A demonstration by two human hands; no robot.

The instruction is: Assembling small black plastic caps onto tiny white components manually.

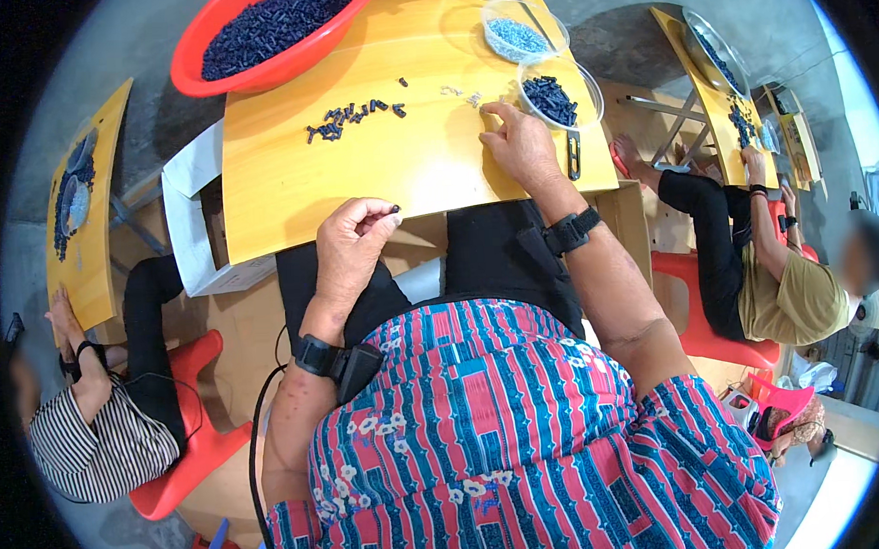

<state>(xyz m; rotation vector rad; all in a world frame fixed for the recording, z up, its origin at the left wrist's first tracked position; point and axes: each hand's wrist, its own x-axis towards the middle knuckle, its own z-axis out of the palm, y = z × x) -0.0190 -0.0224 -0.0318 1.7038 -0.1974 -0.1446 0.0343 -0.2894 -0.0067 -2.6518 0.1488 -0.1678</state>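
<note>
My left hand (347, 249) is closed at the table's near edge, pinching a small black cylindrical piece (396, 209) between thumb and fingertips. On the yellow table, my right hand (520, 146) reaches forward with thumb and index finger apart, and nothing shows between them. Its fingertips are beside a few small clear pieces (473, 99). Left of these lies a loose scatter of black cylindrical pieces (342, 121). A clear round tub of black pieces (550, 100) stands just beyond my right hand, and another tub holding light-blue small pieces (516, 38) is behind it.
A large red basin (193, 78) heaped with black pieces stands at the far left of the yellow table (292, 202). A black flat tool (574, 156) lies near the right edge. An open white box (193, 210) is beside the table. People work at tables on both sides.
</note>
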